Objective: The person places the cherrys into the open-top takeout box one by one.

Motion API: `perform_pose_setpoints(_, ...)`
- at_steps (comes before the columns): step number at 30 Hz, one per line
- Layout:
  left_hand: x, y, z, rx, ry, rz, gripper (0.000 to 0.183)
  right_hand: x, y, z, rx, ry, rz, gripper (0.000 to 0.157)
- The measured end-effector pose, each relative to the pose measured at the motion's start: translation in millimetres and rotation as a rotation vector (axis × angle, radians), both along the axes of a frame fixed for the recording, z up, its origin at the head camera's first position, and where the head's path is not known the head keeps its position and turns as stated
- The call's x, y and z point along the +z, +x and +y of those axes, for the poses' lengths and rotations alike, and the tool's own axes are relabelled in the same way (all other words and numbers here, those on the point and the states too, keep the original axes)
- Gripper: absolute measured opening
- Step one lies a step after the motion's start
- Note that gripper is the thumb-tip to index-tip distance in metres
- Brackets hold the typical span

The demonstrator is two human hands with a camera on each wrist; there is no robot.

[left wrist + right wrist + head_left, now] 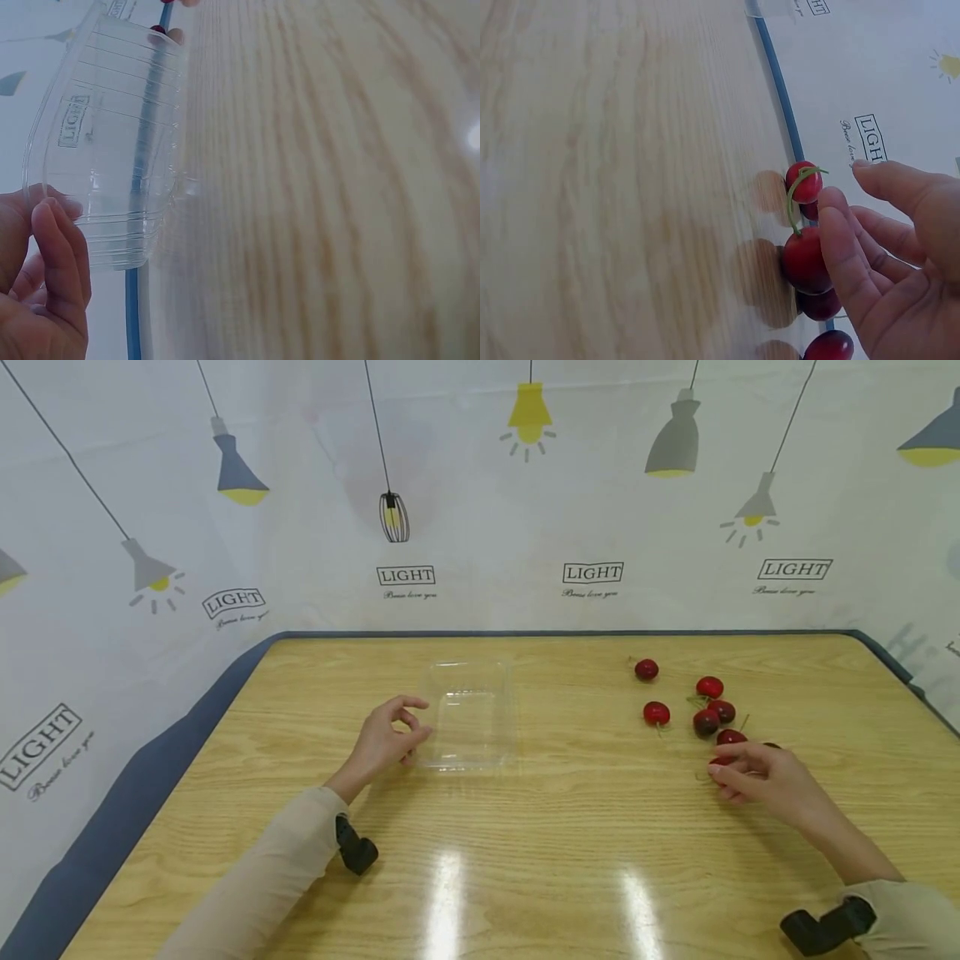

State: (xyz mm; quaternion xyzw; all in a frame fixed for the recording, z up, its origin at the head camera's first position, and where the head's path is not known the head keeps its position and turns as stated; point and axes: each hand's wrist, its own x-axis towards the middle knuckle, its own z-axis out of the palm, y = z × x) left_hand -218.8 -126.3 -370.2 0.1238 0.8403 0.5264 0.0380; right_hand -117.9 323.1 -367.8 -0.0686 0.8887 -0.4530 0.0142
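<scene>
Cherries (708, 714) lie in a small bunch on the right side of the desk (525, 860), red and shiny, some with thin green stems. The right hand (765, 777) rests at the near edge of the bunch. Its fingers (840, 247) are loosely bent and touch one cherry (804, 261), but they are not wrapped round it yet. A cherry looks light, round and smooth, so it could roll or slip. It is soft too, so a hard squeeze may hurt it. The stem or the two sides of the fruit seem the best places to take hold.

Over on the left sits a clear plastic box (468, 714), well apart from the cherries. The left hand (386, 743) is at its near left corner, and its bent fingers (60, 247) pinch the rim. The box looks thin and bendy, and very light.

Some things are hard to see. The right hand hides part of the nearest cherries, so I cannot count them all. The box is see-through and its edges fade into the wood. Both wrist views are close, and the left one is blurry.
</scene>
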Motion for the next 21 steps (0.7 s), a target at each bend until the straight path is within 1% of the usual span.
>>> perform_pose_setpoints(4,1.0,0.3,0.2,0.003,0.007,-0.008,0.037,0.4,0.5,-4.9,-0.02,0.032,-0.018,0.042)
perform_pose_setpoints(10,0.7,-0.6,0.4,0.006,-0.007,0.001,0.037,-3.1,1.2,-11.1,-0.024,0.073,-0.01,0.041)
perform_pose_setpoints(16,2.7,0.1,0.7,0.013,-0.015,-0.001,0.038,-5.2,0.0,-14.2,-0.03,0.057,0.013,0.037)
perform_pose_setpoints(21,1.5,0.1,0.2,0.011,-0.017,-0.002,0.038,-7.4,-0.9,-16.4,-0.049,0.039,-0.006,0.037)
